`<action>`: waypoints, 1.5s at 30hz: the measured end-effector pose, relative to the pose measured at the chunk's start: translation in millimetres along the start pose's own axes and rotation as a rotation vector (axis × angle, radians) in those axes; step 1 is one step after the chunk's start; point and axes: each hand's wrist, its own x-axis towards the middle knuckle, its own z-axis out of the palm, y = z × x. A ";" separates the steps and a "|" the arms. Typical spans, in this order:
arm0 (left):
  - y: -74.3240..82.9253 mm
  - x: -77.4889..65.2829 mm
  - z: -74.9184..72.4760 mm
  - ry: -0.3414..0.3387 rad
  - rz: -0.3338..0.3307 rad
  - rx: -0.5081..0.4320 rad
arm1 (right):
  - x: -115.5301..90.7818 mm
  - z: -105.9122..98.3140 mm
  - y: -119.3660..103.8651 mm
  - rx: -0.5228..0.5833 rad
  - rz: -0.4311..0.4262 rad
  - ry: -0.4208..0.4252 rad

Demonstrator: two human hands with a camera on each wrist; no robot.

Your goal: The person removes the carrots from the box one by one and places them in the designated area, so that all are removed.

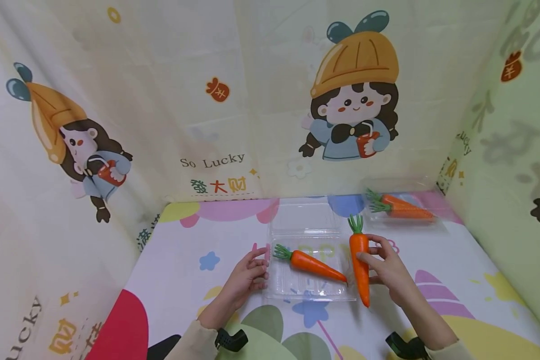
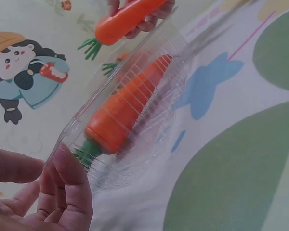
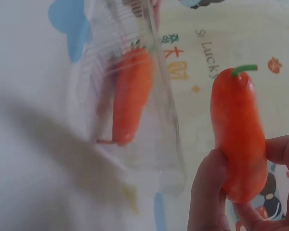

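Observation:
An orange carrot [image 1: 360, 270] with a green top is held between the thumb and fingers of my right hand [image 1: 389, 272], just above the right rim of a clear plastic box [image 1: 312, 292]. The box stands with its lid [image 1: 303, 217] folded back. Inside it a second carrot [image 1: 317, 265] lies slantwise, green top to the left, tip to the right. My left hand [image 1: 245, 280] is at the box's left side, and in the left wrist view its thumb and fingers [image 2: 70, 183] pinch the box's rim. The right wrist view shows the held carrot [image 3: 238, 130] from close by.
At the back right of the table stands another clear plastic box [image 1: 432, 225] holding carrots [image 1: 407, 210]. A patterned cloth [image 1: 261, 125] hangs behind and at both sides. The table is covered with a colourful printed cloth [image 1: 180, 270].

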 end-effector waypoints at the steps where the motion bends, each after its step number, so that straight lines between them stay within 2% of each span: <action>1: 0.1 0.3 -0.1 0.005 0.001 0.001 | -0.4 -2.6 1.0 -0.007 0.002 0.009; 6: 1.0 0.5 -0.8 0.024 0.005 0.013 | -1.4 -16.9 8.2 -0.046 0.006 0.041; 14: 0.9 -1.1 0.9 0.009 -0.001 0.013 | -5.2 -47.4 28.6 -0.107 0.001 0.072; 25: 0.8 1.1 1.6 0.015 -0.013 0.016 | -1.7 -84.6 43.0 -0.270 0.017 0.092; 35: 0.5 0.8 0.5 0.025 -0.021 0.023 | 9.6 -107.1 56.1 -0.341 0.108 0.088; 45: 1.9 2.9 -0.7 0.014 -0.013 0.037 | 15.1 -130.0 63.5 -0.459 0.094 0.136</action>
